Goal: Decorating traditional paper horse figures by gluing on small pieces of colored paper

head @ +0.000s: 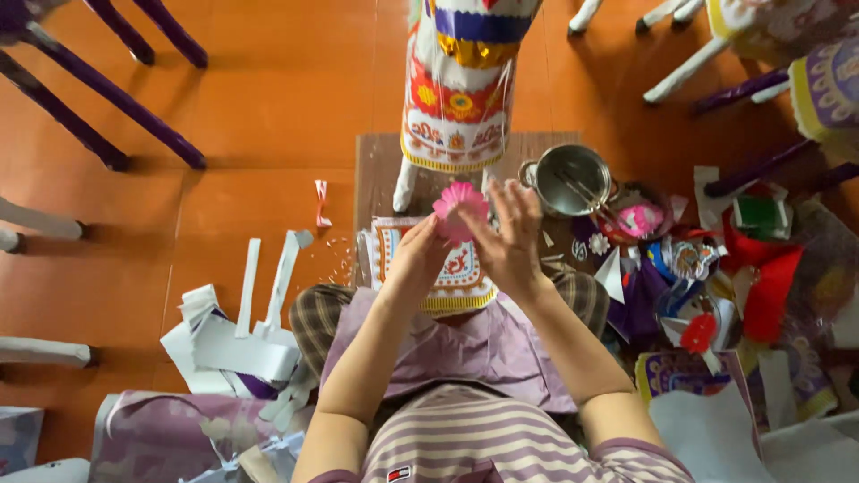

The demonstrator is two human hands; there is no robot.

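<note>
A pink paper flower (460, 209) with pleated petals is held up between both my hands above my lap. My left hand (419, 258) pinches its lower left edge. My right hand (506, 234) touches its right side with fingers spread upward. Under the hands lies a flat paper piece printed in red, yellow and white (454, 284). Straight ahead stands a tall paper figure (458, 89) covered in the same bright patterned paper, on white legs.
A metal pot (568, 179) with sticks in it sits to the right. Beyond it lies a heap of coloured paper scraps and ornaments (707, 277). White paper strips (242, 340) lie at left. Purple and white frame legs (98, 98) stand around on the orange floor.
</note>
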